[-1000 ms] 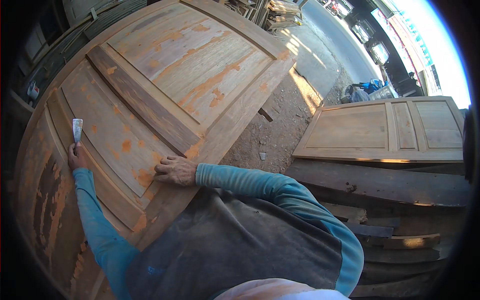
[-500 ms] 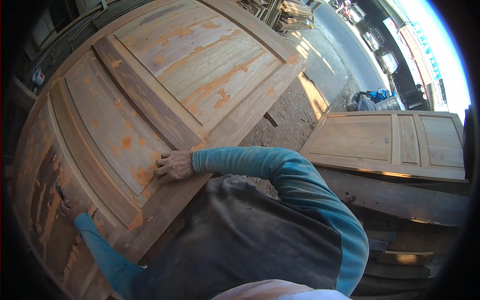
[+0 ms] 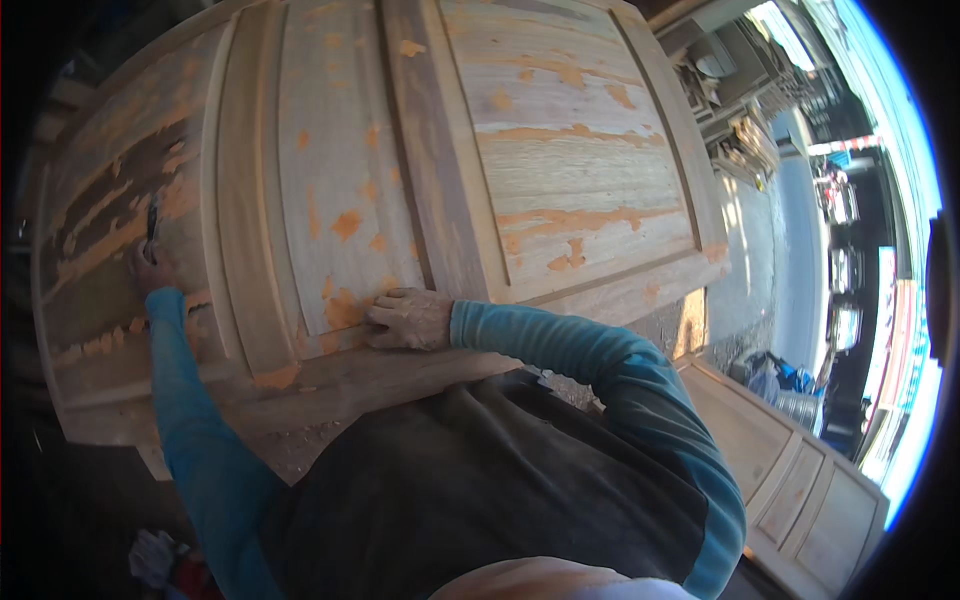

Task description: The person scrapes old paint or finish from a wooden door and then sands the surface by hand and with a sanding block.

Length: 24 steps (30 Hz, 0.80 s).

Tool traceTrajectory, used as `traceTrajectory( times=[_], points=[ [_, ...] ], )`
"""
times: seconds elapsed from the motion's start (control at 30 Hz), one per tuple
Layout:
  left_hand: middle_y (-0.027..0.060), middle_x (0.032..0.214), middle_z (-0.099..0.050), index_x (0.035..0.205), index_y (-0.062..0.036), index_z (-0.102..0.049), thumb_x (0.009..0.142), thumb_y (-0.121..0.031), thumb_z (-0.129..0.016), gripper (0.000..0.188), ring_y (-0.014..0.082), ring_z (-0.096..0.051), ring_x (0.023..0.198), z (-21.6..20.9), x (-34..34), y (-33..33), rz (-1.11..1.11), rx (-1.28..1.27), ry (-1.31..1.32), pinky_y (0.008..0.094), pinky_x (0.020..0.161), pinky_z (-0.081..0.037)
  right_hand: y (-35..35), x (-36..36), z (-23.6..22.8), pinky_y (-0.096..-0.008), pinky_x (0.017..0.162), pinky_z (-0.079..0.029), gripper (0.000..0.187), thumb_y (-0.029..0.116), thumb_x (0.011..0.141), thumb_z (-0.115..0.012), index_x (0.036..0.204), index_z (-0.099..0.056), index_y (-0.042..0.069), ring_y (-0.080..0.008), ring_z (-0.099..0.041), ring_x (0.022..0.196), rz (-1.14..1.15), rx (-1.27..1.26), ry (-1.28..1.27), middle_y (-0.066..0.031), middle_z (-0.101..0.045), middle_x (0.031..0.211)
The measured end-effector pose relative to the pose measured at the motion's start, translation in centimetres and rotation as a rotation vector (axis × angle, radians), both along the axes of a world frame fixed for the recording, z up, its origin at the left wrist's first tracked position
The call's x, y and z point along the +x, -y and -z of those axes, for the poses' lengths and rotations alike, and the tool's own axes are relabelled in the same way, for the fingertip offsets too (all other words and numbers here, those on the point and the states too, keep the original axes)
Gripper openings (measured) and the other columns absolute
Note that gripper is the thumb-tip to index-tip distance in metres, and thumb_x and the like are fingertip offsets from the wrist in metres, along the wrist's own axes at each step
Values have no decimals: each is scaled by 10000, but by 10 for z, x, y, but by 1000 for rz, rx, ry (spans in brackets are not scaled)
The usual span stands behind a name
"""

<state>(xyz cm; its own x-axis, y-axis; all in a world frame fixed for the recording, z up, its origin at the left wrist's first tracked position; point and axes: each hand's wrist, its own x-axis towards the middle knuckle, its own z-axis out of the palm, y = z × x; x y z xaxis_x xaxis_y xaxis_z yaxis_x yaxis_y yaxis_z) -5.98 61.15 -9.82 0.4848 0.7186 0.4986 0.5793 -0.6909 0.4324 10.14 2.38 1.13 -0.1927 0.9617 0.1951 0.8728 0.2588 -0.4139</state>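
A large wooden panelled door (image 3: 345, 385) lies in front of me, its faces blotched with orange filler (image 3: 345, 224). Over the left panel, my left hand (image 3: 150, 268) is closed around a slim dark tool that looks like a putty knife (image 3: 152, 218); its tip is too small to make out. Dark streaks and orange smears surround that tool on the wood. My right hand (image 3: 412, 318) rests on the door's near frame, at the end of the narrow middle panel beside an orange patch. Its fingers are loosely bent on the wood, holding nothing.
Another panelled door (image 3: 790, 490) lies lower right. Stacked wood pieces (image 3: 750, 145) stand at the far right by a concrete strip, with vehicles (image 3: 845, 270) beyond. Bags and a blue item (image 3: 790, 378) sit right of the big door. Cloth (image 3: 155, 560) lies low at left.
My view has turned, so the doors appear rotated and the big one shifted rightward. My left arm is in fuller view, the tool still in hand. My right hand keeps its place on the frame.
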Motion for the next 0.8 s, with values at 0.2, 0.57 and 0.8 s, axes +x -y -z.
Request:
traceTrajectory(
  times=[0.2,0.57,0.8],
  points=[
    [138,1294,-632,1220,-143,-664,917,-374,-623,383,383,-568,1222,-49,31,70,-175,-4,-73,510,1085,-429,8,-3,-30,-455,896,-527,399,177,933,-616,1328,-671,187,-331,-624,1010,154,-270,-104,-135,-595,1059],
    [150,1506,-512,1390,-97,-567,1033,-437,-549,493,369,-519,1333,-83,23,92,-352,-256,-281,506,1140,-430,4,0,-6,-423,816,-513,380,126,885,-627,1255,-699,169,-310,-618,956,47,-132,-32,-120,-611,1058],
    [183,1523,-513,1474,-83,-500,1055,-464,-495,566,392,-504,1372,-95,26,89,-320,-442,-290,497,1169,-409,-51,-20,-8,-445,807,-530,362,150,866,-726,1225,-682,178,-297,-634,912,-3,-89,-58,-105,-611,1003]
  ],
)
